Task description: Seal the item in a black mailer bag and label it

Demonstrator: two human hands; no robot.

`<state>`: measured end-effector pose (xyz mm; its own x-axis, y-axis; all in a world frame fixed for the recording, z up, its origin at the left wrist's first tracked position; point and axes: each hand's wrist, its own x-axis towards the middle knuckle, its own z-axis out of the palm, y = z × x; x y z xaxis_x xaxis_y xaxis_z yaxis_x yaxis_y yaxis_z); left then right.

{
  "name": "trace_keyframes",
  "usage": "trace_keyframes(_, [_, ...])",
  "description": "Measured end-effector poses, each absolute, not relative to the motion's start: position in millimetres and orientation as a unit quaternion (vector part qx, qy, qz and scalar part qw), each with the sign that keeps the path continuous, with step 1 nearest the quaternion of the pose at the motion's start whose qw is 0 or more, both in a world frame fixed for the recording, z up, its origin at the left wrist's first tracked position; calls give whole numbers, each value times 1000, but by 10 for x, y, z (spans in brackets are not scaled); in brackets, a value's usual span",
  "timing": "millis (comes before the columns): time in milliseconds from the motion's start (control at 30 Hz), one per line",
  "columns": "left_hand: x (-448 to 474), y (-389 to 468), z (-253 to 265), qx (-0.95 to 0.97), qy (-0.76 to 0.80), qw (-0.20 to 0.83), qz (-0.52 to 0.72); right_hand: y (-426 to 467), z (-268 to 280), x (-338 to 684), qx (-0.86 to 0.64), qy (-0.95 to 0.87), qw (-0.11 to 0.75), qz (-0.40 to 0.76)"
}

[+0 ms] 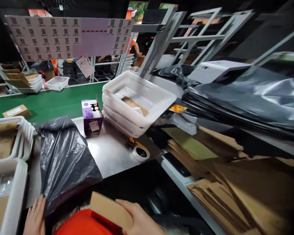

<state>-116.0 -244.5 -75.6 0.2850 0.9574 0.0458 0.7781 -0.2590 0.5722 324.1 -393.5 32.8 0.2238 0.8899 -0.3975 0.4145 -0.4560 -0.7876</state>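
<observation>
My right hand (140, 217) grips a small brown cardboard box (110, 209) at the bottom of the view, close to my orange clothing. My left hand (35, 215) is at the lower left, fingers stretched out, beside the near edge of a black plastic bag (66, 156); whether it touches the bag I cannot tell. The bag lies crumpled on the metal table (110, 156). Behind it stands an open purple and white box (91, 116) with white-capped bottles inside. A tape dispenser with a white roll (140, 153) sits to the right.
Stacked white baskets (137, 98) stand at the table's back; more baskets (22, 166) are at the left. A carton (16, 111) lies on the green conveyor (56, 104). Flattened cardboard (235, 189) and black bags (247, 94) fill the right side. A person's arm (137, 49) shows beyond.
</observation>
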Motion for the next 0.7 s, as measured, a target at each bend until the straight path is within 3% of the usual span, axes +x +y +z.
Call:
trace_keyframes(133, [-278,-2259,-408,851,512,71,94,-3524,361,3219,-636,-554,240,481])
trace_keyframes(233, [355,-1970,44,886,460,63,8,-3303,207,3282,-583,-613,221,486])
trace_keyframes(367, [752,-1582,616,898,433,74,-14,-3059,-112,3260,-482,-701,192,489])
trace_keyframes(533, [920,-1373,1134,912,406,17,-52,-2696,-402,3073,-377,-733,341,452])
trace_keyframes(700, [834,-1340,1370,909,413,-15,-64,-2564,-657,3336,-413,-719,434,351])
